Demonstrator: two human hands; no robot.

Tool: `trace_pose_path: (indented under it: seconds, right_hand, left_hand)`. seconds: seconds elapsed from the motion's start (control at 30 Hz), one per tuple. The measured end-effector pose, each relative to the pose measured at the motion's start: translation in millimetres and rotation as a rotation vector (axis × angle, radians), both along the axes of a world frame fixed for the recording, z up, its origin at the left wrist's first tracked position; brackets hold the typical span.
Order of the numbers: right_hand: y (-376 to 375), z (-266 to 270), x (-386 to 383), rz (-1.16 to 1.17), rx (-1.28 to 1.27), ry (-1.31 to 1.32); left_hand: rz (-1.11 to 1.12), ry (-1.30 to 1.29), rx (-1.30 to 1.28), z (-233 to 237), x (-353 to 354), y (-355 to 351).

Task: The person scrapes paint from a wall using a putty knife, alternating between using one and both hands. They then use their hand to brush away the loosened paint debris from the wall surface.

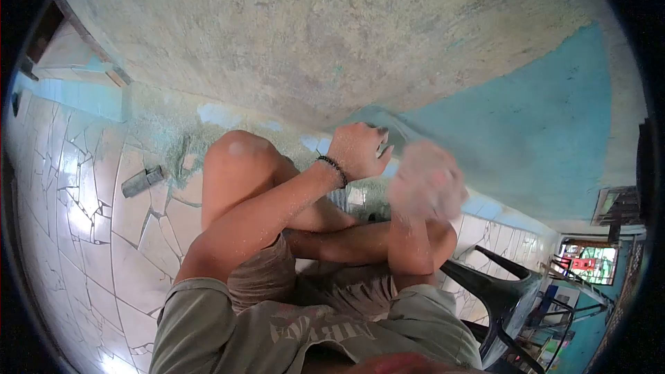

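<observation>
My left hand [357,151], with a dark beaded bracelet [333,170] at its wrist, is raised close to the wall [298,48]. Its fingers are curled around something I cannot make out; only a dark edge shows near the fingertips. Beside it on the right, my right hand [428,181] is smeared by motion, so its fingers and anything in them cannot be read. Pale dust specks cover both forearms. Bare, scraped plaster fills most of the wall, and blue paint [512,118] covers its right part, starting just behind my hands.
My bent legs [239,173] are under my arms. A grey block-like object [142,181] lies on the cracked-tile floor [83,235] at left, near paint scrapings [181,159] along the wall's foot. A dark plastic chair [509,294] stands at right, with cluttered furniture beyond it.
</observation>
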State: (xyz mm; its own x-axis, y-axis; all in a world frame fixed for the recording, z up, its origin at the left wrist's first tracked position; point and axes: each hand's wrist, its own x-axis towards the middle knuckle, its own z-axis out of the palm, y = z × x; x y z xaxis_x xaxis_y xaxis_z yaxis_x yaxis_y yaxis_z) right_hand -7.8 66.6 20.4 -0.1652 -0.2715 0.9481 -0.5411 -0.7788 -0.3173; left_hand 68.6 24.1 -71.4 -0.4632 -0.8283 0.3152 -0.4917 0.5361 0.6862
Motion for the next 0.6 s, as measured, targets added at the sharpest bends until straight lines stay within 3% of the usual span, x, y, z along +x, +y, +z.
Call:
trace_pose_path:
  seconds: [0.17,0.23,0.3,0.37,0.43,0.5,0.6]
  right_hand:
    - [6.6,11.9,8.3,0.108,-0.07,-0.027]
    - [0.9,13.5,18.8,-0.017,-0.155,0.103]
    - [8.1,12.4,-0.8,0.162,-0.095,0.059]
    - [2.7,-4.3,-6.8,0.146,-0.111,-0.039]
    - [-2.1,-1.8,-2.9,0.036,-0.085,-0.008]
    - [8.6,3.2,-4.2,0.113,-0.074,-0.012]
    - [-1.6,2.1,0.3,-0.019,-0.021,0.056]
  left_hand:
    - [-0.007,0.008,0.021,1.8,-2.0,1.6]
    - [-0.033,-0.05,-0.005,4.3,-1.6,1.6]
    - [-0.02,0.045,0.008,3.7,-2.6,2.8]
    - [0.003,0.055,-0.002,2.8,-1.2,2.8]
    - [-0.002,-0.032,-0.051,2.1,0.0,0.6]
    - [0.009,0.047,-0.006,4.3,0.6,-1.9]
    - [-0.007,0.059,0.032,2.2,-1.8,7.3]
